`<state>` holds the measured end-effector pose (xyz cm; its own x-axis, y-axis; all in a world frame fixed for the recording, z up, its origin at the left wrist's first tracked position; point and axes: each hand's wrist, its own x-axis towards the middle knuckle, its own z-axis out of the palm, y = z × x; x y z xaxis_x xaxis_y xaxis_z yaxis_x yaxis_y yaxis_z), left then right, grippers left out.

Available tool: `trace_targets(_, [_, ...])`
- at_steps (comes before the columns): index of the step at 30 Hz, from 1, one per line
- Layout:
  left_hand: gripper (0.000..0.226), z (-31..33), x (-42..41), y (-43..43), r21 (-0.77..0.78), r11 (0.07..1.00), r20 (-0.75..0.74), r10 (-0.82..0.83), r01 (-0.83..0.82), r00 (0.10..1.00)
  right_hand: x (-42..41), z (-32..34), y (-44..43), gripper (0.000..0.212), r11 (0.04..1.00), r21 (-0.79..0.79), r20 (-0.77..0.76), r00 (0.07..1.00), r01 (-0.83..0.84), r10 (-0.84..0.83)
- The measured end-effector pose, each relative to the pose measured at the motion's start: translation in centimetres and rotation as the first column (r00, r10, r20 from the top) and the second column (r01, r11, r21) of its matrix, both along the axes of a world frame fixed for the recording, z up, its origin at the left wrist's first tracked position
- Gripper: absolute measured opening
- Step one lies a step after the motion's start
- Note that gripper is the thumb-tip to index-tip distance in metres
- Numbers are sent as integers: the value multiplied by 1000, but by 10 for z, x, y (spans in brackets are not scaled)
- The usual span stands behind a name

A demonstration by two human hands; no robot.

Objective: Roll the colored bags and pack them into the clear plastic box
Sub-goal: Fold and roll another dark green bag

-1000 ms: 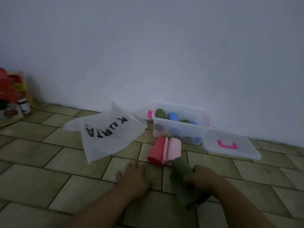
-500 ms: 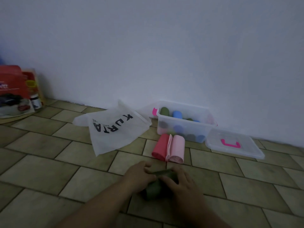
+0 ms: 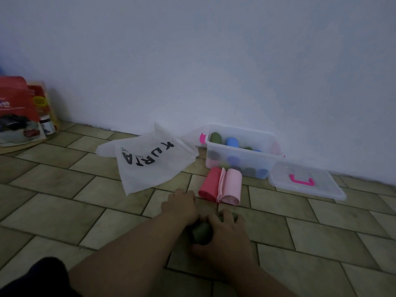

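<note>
Rolling looks to be the step in hand. In the head view, both hands are close together on the green bag [image 3: 202,232], low on the tiled floor [image 3: 64,206]. The left hand [image 3: 181,205] lies over the far part with its fingers bent down onto the fabric, probably to pin it flat. The right hand [image 3: 227,234] curls round the rolled end nearer the camera, a grip that would keep the roll tight. The light is dim, so the exact finger contact is hard to read.

Just beyond the hands, a red roll [image 3: 210,183] and a pink roll [image 3: 232,186] lie side by side, touching, between the hands and the clear plastic box [image 3: 240,149], likely finished and waiting. The box stands open against the wall and already holds green and blue rolls. Its lid [image 3: 321,189] lies flat just beside it on the right, leaving the top free. A white bag [image 3: 147,159] with black lettering is spread to the left of the box.

To reach the box, the green bag would have to be lifted over the two rolls and the near rim. More room seems to remain toward the box's right side, and bare floor lies open to the right of the hands.
</note>
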<state>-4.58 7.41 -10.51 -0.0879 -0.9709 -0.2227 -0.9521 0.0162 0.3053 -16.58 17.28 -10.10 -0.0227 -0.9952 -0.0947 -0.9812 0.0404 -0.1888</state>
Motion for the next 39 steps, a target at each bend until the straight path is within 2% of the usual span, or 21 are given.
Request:
trace_targets(3, [65,-1,-2,-1,3,1000,0,18,-18,1000,-4,1,7,80,1000,-10,-90,996,-20,19])
trace_targets(6, [68,-4,-1,-1,-3,1000,-16,25,-25,1000,-9,10,4,81,992,86,-171,980,-92,106])
trace_targets(10, [70,-7,0,-4,-17,999,-12,37,-38,999,-27,25,-10,52,966,174,-157,963,-189,217])
trace_targets(13, [73,-3,-1,-1,-15,1000,-13,24,-24,1000,-31,33,-23,52,941,253,-122,957,-225,262])
trace_targets(15, [69,5,0,4,-66,997,-98,26,-33,995,-28,37,-34,52,919,316,-136,948,-235,289])
trace_targets(17, [53,14,4,12,-117,993,-318,-50,13,947,-27,39,-43,49,918,326,-92,959,-224,267])
trace_targets(18, [42,18,7,18,-122,988,-398,-136,95,907,-27,39,-47,48,924,318,-43,971,-210,235])
trace_targets(19, [35,21,9,25,-122,969,-410,-245,213,879,-28,39,-49,46,930,309,-3,978,-197,208])
trace_targets(21, [37,16,11,36,-169,914,-287,-404,369,869,-30,38,-50,41,932,305,12,980,-194,200])
trace_targets(22, [37,11,12,37,-198,912,-229,-400,360,888,-32,37,-50,38,930,307,17,978,-203,208])
trace_targets(26, [38,8,10,38,-198,960,-214,-238,197,947,-39,34,-49,36,935,288,125,976,-207,178])
trace_targets(28, [52,5,10,43,-229,973,-246,-52,-5,968,-39,32,-48,39,950,269,151,981,-157,119])
trace_targets(29, [60,4,9,47,-183,972,-353,78,-150,932,-38,31,-47,39,956,265,180,980,-129,83])
trace_targets(30, [67,2,7,52,-80,961,-497,191,-263,847,-37,30,-46,38,959,267,229,973,-100,38])
trace_targets(32, [77,2,-3,57,154,940,-685,323,-304,653,-34,29,-42,29,957,281,356,933,-66,-40])
trace_targets(35, [79,5,-18,55,322,906,-784,419,-276,459,-25,25,-29,19,945,321,567,813,-70,-133])
trace_targets(36, [73,5,-20,53,361,887,-813,450,-286,370,-22,23,-24,21,941,329,631,759,-74,-161])
trace_targets(39, [51,5,-21,50,534,807,-829,558,-251,30,-20,18,-16,25,952,299,739,647,-65,-188])
